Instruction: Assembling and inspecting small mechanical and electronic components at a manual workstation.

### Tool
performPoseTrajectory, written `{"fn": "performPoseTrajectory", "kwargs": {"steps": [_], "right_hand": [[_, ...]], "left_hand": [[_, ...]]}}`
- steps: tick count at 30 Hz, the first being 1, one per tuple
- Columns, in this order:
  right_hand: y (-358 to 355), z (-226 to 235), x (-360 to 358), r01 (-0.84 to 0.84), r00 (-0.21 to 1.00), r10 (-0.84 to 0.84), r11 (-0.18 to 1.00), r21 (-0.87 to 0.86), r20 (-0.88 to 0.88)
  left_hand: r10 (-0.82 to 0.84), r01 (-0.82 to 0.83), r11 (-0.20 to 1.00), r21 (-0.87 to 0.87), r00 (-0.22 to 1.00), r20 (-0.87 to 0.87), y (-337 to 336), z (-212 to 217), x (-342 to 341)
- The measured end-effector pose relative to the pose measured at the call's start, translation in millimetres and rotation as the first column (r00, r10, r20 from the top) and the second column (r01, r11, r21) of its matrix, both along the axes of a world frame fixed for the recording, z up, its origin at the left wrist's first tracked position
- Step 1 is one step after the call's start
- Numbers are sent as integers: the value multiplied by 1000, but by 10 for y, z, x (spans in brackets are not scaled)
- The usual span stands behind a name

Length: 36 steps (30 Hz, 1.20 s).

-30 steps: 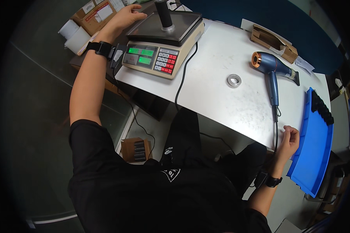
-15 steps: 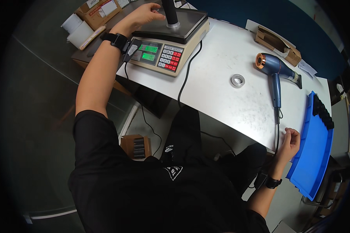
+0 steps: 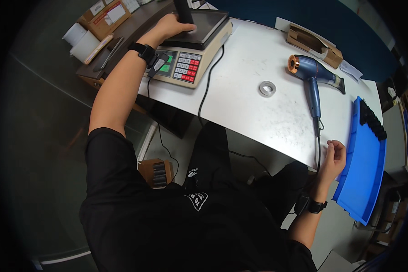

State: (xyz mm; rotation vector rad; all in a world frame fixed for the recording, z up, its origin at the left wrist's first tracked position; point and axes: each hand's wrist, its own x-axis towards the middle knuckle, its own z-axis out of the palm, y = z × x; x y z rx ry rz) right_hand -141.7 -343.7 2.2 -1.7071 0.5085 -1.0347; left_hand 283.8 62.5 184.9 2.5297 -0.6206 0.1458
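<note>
On the pan of a weighing scale [image 3: 186,67] at the back left stands an upright black cylinder [image 3: 183,11], its top cut off by the picture's edge. My left hand [image 3: 168,26] is closed around the cylinder's lower end; the thumb lies across the near side and the other fingers are mostly hidden. My right hand [image 3: 335,158] rests by the table's front edge at the right, fingers loosely curled with nothing visible in them. Close to it are a blue tray [image 3: 365,167] and the power cord [image 3: 318,149] of a blue hair dryer [image 3: 313,77].
A roll of clear tape [image 3: 267,89] lies on the white table [image 3: 240,99]. Behind the dryer sits an open cardboard box [image 3: 313,45]. Several black pieces [image 3: 371,120] line the tray's far end. A small box of dark cylinders [image 3: 156,173] stands on the floor.
My left hand has moved from beside the cylinder onto its lower end. The whole view has shifted slightly; my right hand stays by the tray.
</note>
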Motion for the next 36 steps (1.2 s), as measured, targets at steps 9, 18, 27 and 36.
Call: {"fn": "performPoseTrajectory", "kwargs": {"steps": [9,18,27,36], "right_hand": [[37,31,14,-40,999,40,999,27,14],[80,97,1,-13,998,12,1000,-14,-56],[79,126,-20,-33,997,30,999,-27,-75],[651,871,118,-272,961,217,849,-454,-169]], "left_hand": [[131,-122,991,-59,975,180,28,3,-70],[-278,280,955,-100,960,34,-886,31,-1481],[-565,485,810,-329,796,-218,-1757,-1166,-2585],[-502,469,854,-223,857,-120,-1762,-1315,-2801]]}}
